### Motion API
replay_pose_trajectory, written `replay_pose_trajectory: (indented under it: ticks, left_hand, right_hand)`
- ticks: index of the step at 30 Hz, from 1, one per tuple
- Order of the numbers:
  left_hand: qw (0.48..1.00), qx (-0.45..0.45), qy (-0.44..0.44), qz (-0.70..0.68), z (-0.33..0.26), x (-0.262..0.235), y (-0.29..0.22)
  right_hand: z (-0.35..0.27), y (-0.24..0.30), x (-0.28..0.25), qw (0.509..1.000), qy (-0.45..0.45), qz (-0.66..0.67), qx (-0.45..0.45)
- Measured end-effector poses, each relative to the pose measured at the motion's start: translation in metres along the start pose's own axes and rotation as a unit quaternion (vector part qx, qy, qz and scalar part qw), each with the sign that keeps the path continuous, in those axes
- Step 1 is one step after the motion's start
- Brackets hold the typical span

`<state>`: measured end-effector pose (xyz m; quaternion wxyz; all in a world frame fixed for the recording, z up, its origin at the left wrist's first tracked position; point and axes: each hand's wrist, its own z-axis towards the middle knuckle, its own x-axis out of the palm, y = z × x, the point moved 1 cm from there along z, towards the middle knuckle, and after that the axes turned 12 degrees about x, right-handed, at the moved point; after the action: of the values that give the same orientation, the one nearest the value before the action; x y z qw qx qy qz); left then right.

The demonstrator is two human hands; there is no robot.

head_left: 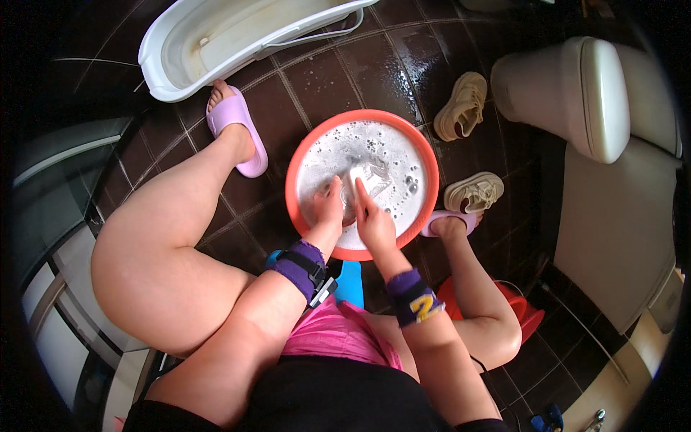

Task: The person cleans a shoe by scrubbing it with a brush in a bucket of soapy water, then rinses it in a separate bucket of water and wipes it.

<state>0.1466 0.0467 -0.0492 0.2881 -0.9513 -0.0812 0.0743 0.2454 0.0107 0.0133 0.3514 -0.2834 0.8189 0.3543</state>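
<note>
An orange-red round basin [299,162] full of soapy, foamy water stands on the dark tiled floor between my feet. Both my hands are in the suds near its front edge. My left hand [329,205] and my right hand [371,216] close together on a pale, whitish item [362,179] that sticks up from the foam; it looks like a shoe or cloth, but the foam hides most of it. Purple bands wrap both wrists.
A white plastic tub [216,36] lies at the top left. Two beige shoes [464,104] [473,191] rest on the wet tiles right of the basin, beside a white toilet [576,93]. My feet wear lilac slippers [237,126]. A red container [522,309] sits under my right knee.
</note>
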Motion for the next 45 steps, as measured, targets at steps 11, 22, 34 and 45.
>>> replay_pose_trajectory:
  ticks: [11,22,34,45]
  left_hand:
    - [0.995,-0.088,-0.007,-0.039,-0.038,-0.002,0.007]
    - [0.982,-0.136,0.069,-0.111,-0.100,0.054,0.043]
    - [0.975,-0.138,0.143,-0.098,-0.172,0.119,0.093]
    - [0.991,-0.055,0.118,-0.030,-0.205,0.163,0.105]
  right_hand:
    - [-0.003,-0.079,0.006,0.936,-0.104,0.304,0.146]
    - [-0.094,-0.108,-0.059,0.919,0.015,0.380,0.108]
    - [-0.075,-0.186,-0.134,0.982,-0.040,0.134,0.129]
    - [-0.085,-0.254,-0.165,0.985,-0.020,0.139,0.105]
